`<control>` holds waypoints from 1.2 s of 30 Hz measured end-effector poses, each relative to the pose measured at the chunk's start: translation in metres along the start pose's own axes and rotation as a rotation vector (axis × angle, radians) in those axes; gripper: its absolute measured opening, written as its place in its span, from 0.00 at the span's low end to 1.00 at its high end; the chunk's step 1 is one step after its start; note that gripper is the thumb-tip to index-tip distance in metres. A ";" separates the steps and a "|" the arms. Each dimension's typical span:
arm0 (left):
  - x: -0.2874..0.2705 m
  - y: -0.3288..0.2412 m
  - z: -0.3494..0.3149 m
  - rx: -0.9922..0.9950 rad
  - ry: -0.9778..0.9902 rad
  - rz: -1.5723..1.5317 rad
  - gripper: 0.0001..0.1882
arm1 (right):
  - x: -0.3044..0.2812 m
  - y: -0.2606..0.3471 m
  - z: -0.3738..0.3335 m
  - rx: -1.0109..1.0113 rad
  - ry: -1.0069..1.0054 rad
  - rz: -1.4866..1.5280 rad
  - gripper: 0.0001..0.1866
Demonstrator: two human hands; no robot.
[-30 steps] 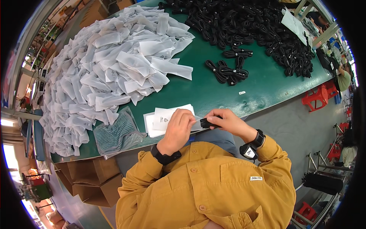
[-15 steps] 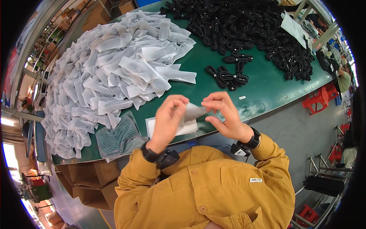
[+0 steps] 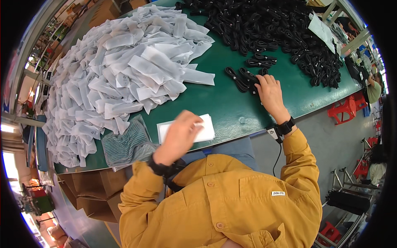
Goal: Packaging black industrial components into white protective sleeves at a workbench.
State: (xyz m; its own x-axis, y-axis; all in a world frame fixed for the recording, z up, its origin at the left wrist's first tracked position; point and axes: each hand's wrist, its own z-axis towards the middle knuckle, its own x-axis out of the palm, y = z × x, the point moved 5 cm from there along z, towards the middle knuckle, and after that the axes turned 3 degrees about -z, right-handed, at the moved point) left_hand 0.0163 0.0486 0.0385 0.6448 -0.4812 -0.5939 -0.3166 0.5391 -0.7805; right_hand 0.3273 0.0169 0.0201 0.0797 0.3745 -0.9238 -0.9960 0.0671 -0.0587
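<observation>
My right hand (image 3: 271, 94) reaches to a few coiled black cables (image 3: 237, 79) lying apart from the larger heap, and its fingers close round the end of one coiled cable (image 3: 249, 76). Over a small stack of flat white bags (image 3: 209, 130) near the table's front edge is my left hand (image 3: 180, 134), its fingers curled and smeared by motion. Whether it pinches a bag is not clear. A big pile of filled white bags (image 3: 124, 78) covers the left of the table.
A heap of coiled black cables (image 3: 264, 31) spreads over the far right of the green table (image 3: 231, 109). A grey-teal striped cloth in clear plastic (image 3: 126, 142) lies left of the stack. Cardboard boxes (image 3: 97, 184) stand below the table; red stools (image 3: 345, 109) are at right.
The white bag between my hands has left them. My right hand has moved up and right to the cables; my left hand has shifted slightly down over the white stack.
</observation>
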 end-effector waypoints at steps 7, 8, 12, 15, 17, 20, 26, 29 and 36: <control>0.045 0.011 -0.007 0.150 -0.129 0.218 0.06 | -0.028 0.054 -0.021 0.325 0.161 0.967 0.18; 0.047 0.016 -0.007 0.119 -0.132 0.194 0.06 | -0.027 0.067 -0.028 0.309 0.242 1.082 0.18; 0.045 0.026 -0.007 -0.074 -0.119 0.006 0.05 | -0.032 0.095 -0.043 0.020 0.145 1.041 0.18; 0.043 0.031 -0.010 -0.211 -0.124 -0.152 0.05 | -0.039 0.105 -0.051 -0.123 0.083 0.936 0.18; 0.043 0.036 -0.012 -0.316 -0.141 -0.310 0.04 | -0.038 0.108 -0.055 -0.132 0.131 0.888 0.18; 0.041 0.035 -0.012 -0.276 -0.184 -0.362 0.04 | -0.039 0.113 -0.057 -0.202 0.121 0.805 0.18; 0.038 0.012 -0.010 0.033 -0.188 -0.294 0.05 | -0.043 0.120 -0.056 -0.407 0.029 0.636 0.18; 0.035 -0.012 -0.010 0.278 -0.121 -0.032 0.05 | -0.031 0.115 -0.053 -0.184 0.211 0.911 0.16; 0.015 -0.018 0.002 0.158 -0.153 -0.127 0.04 | -0.040 0.120 -0.037 -0.146 0.200 0.913 0.10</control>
State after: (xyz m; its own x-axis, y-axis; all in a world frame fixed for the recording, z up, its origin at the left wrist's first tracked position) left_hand 0.0329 0.0330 0.0440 0.7739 -0.4485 -0.4471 -0.1215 0.5877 -0.7999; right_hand 0.2033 -0.0240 0.0367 -0.7283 0.0587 -0.6828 -0.6661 -0.2948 0.6851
